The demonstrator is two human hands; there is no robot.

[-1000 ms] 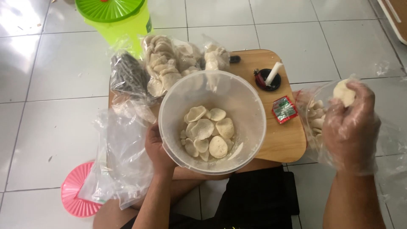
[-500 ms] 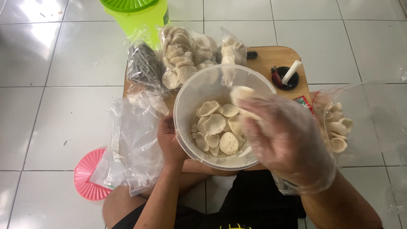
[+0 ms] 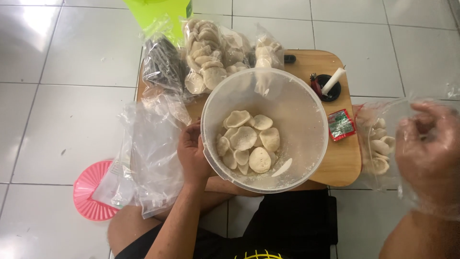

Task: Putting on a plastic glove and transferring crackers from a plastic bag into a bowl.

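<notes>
My left hand [image 3: 193, 152] grips the left side of a translucent plastic tub [image 3: 306, 120] that holds several pale round crackers [image 3: 248, 144]. My right hand [image 3: 429, 153], covered by a clear plastic glove, is at the right, beside the opening of a clear plastic bag [image 3: 378, 144] with several crackers in it. Its fingers are loosely curled and blurred; I see nothing in them. The tub sits at the front of a small wooden table [image 3: 342, 163].
Tied bags of crackers [image 3: 208, 57] and a dark bag [image 3: 160, 64] lie at the table's back. A small black dish with a white candle [image 3: 330, 85] and a red-green packet [image 3: 341, 124] are on its right. Empty plastic bags [image 3: 151, 158], a pink lid [image 3: 91, 192] and a green container [image 3: 160, 9] are on the tiled floor.
My right hand carried a cracker from the bag to the tub, let it go there, and has moved back right to the bag. The left hand kept hold of the tub.
</notes>
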